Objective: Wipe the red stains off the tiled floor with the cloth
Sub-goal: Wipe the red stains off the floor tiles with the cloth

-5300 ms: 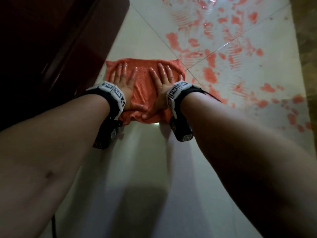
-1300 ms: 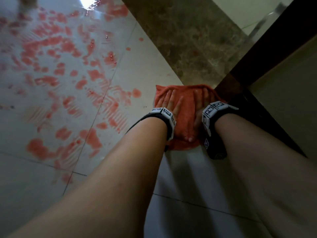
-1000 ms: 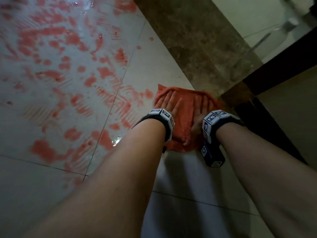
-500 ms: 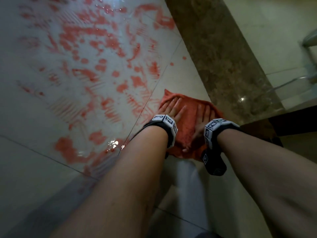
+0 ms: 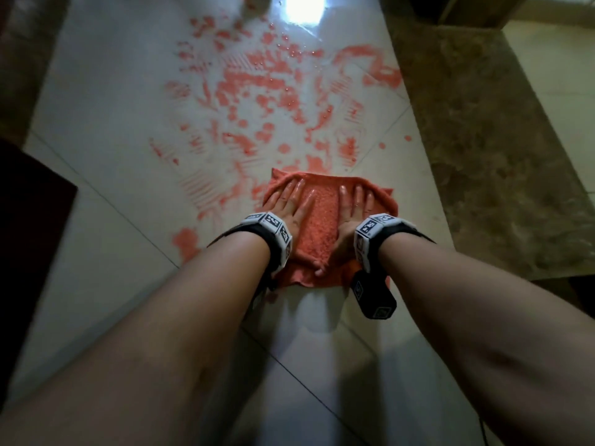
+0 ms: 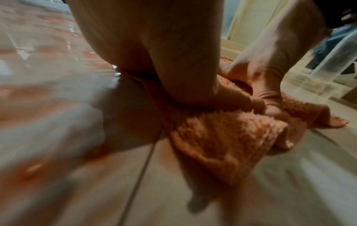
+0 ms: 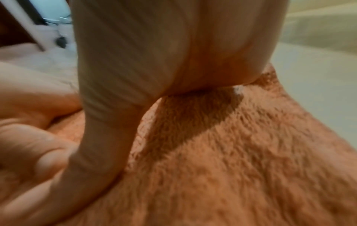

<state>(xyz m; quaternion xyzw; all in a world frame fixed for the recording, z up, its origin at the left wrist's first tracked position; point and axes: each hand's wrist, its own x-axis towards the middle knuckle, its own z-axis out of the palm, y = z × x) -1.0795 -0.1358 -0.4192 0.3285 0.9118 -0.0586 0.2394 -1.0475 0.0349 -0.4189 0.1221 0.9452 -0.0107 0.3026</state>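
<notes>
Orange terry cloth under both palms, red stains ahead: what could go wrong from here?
1. The orange terry cloth already looks wet and stain-coloured, so pushing it forward may smear the red stains rather than lift them.
2. The glossy tiled floor shows droplets; the left hand and right hand, pressing flat with weight forward, could slide.
3. A red patch beside the left wrist lies off the cloth's path and may be missed.

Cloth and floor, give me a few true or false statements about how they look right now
1. Both hands press flat on the cloth. True: left hand, right hand.
2. The stains lie mostly beyond the cloth. True.
3. The cloth is blue. False: it is orange-red.
4. The left hand is lifted off the floor. False: it rests on the cloth.
5. The marble strip lies to the right. True.
</notes>
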